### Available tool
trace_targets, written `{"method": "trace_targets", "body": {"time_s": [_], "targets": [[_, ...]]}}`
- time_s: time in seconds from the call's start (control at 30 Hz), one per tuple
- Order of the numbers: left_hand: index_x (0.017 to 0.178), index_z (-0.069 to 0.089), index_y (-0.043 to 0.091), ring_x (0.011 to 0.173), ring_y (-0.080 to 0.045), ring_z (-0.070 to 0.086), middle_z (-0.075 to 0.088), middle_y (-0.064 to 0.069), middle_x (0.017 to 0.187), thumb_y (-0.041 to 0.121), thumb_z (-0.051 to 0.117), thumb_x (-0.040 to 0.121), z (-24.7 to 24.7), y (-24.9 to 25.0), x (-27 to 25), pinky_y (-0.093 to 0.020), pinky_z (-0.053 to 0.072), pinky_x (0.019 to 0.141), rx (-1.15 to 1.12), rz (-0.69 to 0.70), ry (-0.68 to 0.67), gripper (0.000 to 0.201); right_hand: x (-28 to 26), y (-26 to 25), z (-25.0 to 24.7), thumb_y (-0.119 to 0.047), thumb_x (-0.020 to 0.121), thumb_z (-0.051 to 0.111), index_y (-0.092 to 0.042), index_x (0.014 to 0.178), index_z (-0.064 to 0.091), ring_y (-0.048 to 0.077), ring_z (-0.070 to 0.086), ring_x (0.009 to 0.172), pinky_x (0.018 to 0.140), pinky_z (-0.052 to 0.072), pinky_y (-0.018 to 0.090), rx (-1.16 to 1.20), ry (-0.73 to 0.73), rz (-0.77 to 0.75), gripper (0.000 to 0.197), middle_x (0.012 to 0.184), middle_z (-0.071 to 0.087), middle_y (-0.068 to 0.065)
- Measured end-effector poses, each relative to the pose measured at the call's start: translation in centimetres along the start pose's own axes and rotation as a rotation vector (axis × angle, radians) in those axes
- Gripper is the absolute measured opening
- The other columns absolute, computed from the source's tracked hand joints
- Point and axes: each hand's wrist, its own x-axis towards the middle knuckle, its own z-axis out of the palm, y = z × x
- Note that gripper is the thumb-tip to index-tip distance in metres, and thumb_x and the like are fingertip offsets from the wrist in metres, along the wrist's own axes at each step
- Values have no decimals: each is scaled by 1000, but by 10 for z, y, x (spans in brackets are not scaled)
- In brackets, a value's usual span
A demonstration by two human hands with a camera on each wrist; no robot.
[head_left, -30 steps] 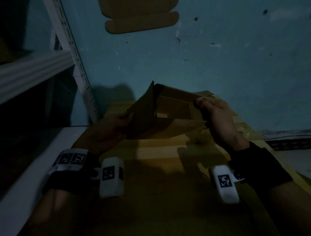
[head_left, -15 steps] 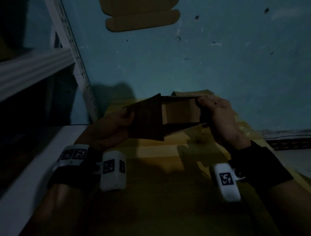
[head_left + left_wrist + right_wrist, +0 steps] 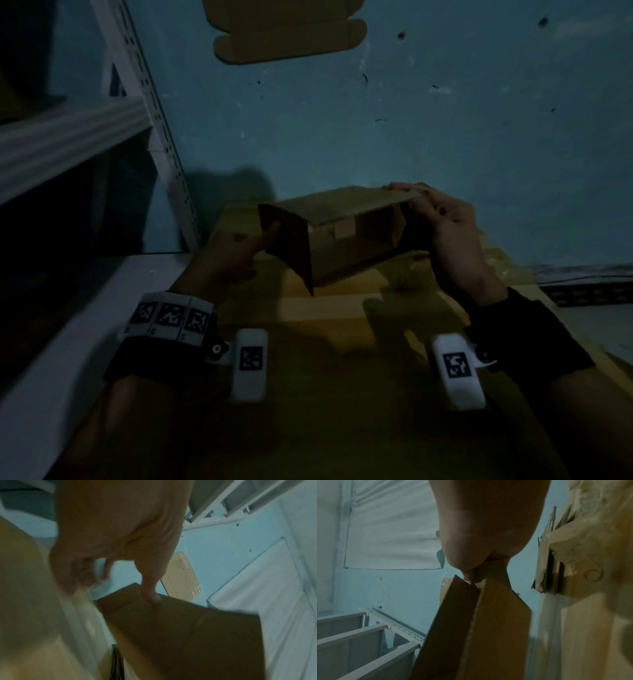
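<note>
Roughly speaking, everything turns on one hinge line. At the far left stands a white shelf rack (image 3: 68, 137), which plays no part. Next comes the left hand (image 3: 236, 253): one digit's tip (image 3: 150, 596) presses on the dark end flap (image 3: 287, 243), while the other fingers are curled and blurred in the left wrist view, so I cannot tell whether they back the flap from behind. That flap belongs to the cardboard box (image 3: 346, 246), which is held in the air between the two hands, above the flat cardboard sheets (image 3: 325, 342) lying on the table and clear of them. Its long axis runs left to right, and its open mouth faces near, toward the person. The flap's crease stands about upright just right of the left fingertip, with the flap swung out toward the near side (its lower corner hangs lowest of all). Further right, the right hand (image 3: 445, 226) pinches the top edge at the box's right end, fingertips (image 3: 468, 574) pressed together on the board. Judging by this, the left hand is the nearer one to the loose flap and would do the folding, turning it rightward about that crease while the right hand steadies the far end.
</note>
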Motion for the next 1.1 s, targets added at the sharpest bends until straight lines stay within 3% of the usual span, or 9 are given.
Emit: {"method": "trace_targets", "body": {"time_s": [0.07,0.17,0.37,0.47,0.6,0.77,0.87,0.93,1.1], "targets": [[120,58,13,93,-25,64,62,-6,101,61,52,89,1,3,-4,-40,55,86,-91,-124,-113,58,0,1,0,-16,107,48,-5,122,70,21,70,112,88,60,43,-10,-30,-43,29,121,73,3],[119,63,17,106,-35,65,68,-15,114,71,47,83,5,6,-11,-51,52,94,-360,-178,-274,68,-2,3,-1,-15,106,49,-6,128,67,20,68,116,91,59,39,12,-122,-65,30,126,70,-1],[124,65,22,105,-28,68,72,-6,116,61,71,72,-2,5,-5,-45,54,91,-287,-66,-132,65,0,12,0,21,90,50,-2,128,66,18,67,118,86,56,23,41,-221,6,47,123,73,6],[123,65,24,107,-27,68,72,-4,115,56,75,67,-2,2,-4,-43,55,92,-291,-32,-122,65,-2,14,2,31,78,41,2,127,65,19,67,120,92,57,28,54,-243,55,61,124,71,12],[118,68,21,105,-19,69,73,2,113,34,80,68,-3,1,-5,-40,53,97,-251,134,-122,53,0,8,-1,6,89,46,-4,123,69,23,70,113,91,58,32,67,-230,107,42,119,74,9],[135,52,12,121,-9,57,62,1,131,13,89,52,-2,-5,0,-27,51,99,18,473,-94,92,-3,1,3,-31,104,51,-10,116,72,22,73,98,82,62,36,-45,-134,186,32,102,77,-5],[140,47,11,122,8,50,56,11,131,4,90,57,5,-8,2,-10,47,92,91,621,-121,94,-3,-1,5,-41,98,60,-15,107,72,24,72,97,70,62,33,-135,-135,169,29,100,72,0],[143,43,15,125,8,46,52,13,135,0,90,61,7,-10,6,-7,44,95,158,679,-122,96,-1,-2,7,-41,90,72,-17,118,67,18,73,96,66,60,29,-208,-132,204,38,104,73,0],[140,46,13,132,-4,46,51,2,139,-1,90,59,13,-4,3,-24,43,107,261,845,-176,93,-2,3,15,-34,74,89,-19,119,60,8,73,72,66,64,38,-397,-58,179,56,87,74,-3]]}}
